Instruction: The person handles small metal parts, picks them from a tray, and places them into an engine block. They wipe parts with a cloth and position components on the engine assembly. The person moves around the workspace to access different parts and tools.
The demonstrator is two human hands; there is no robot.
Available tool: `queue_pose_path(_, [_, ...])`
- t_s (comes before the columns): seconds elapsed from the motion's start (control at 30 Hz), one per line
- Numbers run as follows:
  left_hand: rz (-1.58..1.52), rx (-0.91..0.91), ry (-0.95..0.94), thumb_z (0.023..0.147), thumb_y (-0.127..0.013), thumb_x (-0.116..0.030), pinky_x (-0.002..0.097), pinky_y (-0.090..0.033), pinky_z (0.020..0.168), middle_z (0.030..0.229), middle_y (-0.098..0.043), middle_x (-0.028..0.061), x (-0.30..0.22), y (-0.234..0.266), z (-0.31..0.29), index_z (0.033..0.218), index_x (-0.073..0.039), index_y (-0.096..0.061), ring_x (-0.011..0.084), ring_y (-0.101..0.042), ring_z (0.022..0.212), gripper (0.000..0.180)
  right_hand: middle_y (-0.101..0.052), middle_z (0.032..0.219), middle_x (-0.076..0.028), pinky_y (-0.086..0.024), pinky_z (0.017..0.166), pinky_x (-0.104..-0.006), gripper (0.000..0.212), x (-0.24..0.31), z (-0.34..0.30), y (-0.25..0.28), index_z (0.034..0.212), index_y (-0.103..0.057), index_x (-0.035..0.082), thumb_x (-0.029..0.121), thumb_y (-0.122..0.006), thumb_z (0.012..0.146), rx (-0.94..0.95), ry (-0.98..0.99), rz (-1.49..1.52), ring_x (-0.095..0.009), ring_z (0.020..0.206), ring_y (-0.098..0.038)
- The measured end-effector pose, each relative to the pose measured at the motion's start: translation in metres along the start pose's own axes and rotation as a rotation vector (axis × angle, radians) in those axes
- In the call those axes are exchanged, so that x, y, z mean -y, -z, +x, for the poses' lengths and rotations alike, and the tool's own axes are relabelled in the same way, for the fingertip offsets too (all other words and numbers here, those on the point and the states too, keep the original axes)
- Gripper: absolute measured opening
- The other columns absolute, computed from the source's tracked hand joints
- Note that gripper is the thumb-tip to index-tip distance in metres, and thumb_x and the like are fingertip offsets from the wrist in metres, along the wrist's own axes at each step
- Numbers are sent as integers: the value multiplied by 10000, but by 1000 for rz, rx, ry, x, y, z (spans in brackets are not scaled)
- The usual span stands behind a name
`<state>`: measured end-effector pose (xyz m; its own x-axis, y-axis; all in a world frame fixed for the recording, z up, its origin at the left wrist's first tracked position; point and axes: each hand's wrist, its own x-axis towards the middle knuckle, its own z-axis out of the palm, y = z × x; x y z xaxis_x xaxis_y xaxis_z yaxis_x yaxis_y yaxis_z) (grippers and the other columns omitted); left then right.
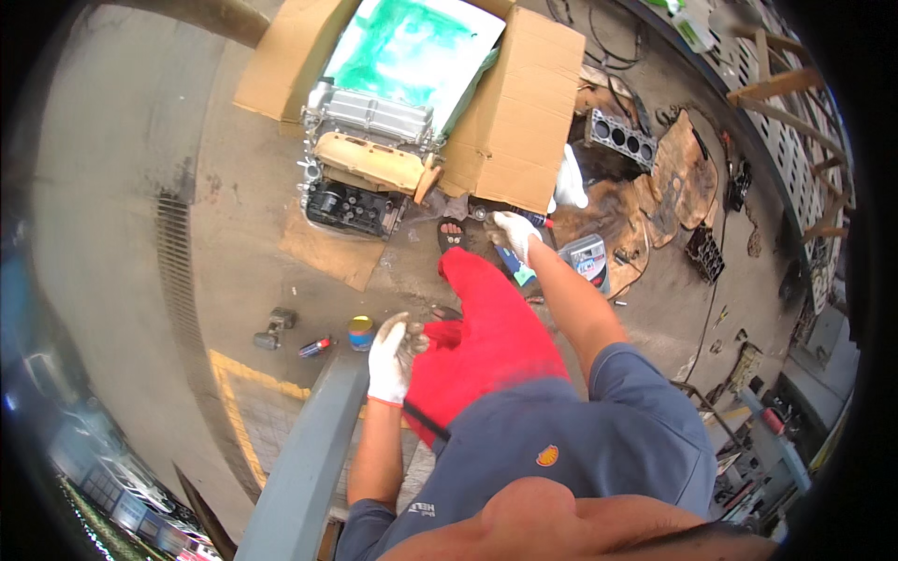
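Note:
My left hand [394, 353], in a white work glove with soiled fingertips, is raised beside the red trousers with its fingers curled in. Whether anything is inside it is hidden. A small blue tin with a yellow lid [360, 334] is the nearest thing to it. My right hand [512, 234], gloved the same way, reaches forward with bent fingers beside a dark tube with a red tip [535, 218] and a small round metal part [480, 213]. What those fingers grip, if anything, does not show. An engine [365, 168] with a tan intake manifold [369, 161] stands ahead of me.
An open cardboard box [510, 112] stands beside the engine. On the right lie an engine block [622, 140], stained cardboard [678, 178] and a grey jug [586, 259]. Leftward are a cordless power tool [274, 327] and a small can [315, 348]. A grey post [309, 458] rises close by my left arm.

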<state>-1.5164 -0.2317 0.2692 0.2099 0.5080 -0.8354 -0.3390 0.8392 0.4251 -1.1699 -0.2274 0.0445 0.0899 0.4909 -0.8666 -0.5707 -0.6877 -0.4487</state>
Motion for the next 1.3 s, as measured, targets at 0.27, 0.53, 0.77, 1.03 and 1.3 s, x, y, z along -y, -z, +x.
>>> queue_pose_path(0.27, [-182,130,170,1035,-617,-190,397,-584,796,1071,-726,140,15,2,234,1279,-50,-640,273,-714,896,282,-680,1273,-139,-496,933,-517,539,26,228,-72,1393,-617,104,493,-518,1034,-159,54,-399,-289,1159,-611])
queue_pose_path(0.53, [-306,189,378,1093,-513,-362,399,-578,864,1171,-703,152,46,32,315,1304,-47,-604,295,-708,986,390,-599,1466,-199,-390,1117,-403,789,29,323,-90,1430,-571,-15,644,-375,1044,-267,-75,-532,-360,1372,-532])
queue_pose_path(0.77, [-4,391,334,1106,-494,-368,420,-577,872,1138,-697,173,18,30,344,1255,-4,-604,284,-700,983,408,-674,1295,-231,-456,1039,-414,590,0,350,-63,1311,-640,10,499,-459,1035,-275,398,-805,-388,1216,-627])
queue_pose_path(1.03, [18,573,253,1090,-513,-304,444,-566,915,1267,-664,200,16,30,349,1371,-23,-551,327,-690,1073,399,-713,1195,-204,-494,982,-410,505,15,332,-83,1253,-648,-8,421,-520,1020,-248,456,-791,-330,1119,-668])
queue_pose_path(1.3, [132,490,-4,1067,-563,-177,411,-597,842,1266,-669,212,25,38,380,1287,-64,-553,293,-710,1012,248,-727,1165,-165,-518,941,-349,436,10,312,-89,1256,-655,-24,321,-628,992,-166,583,-502,-230,1052,-680])
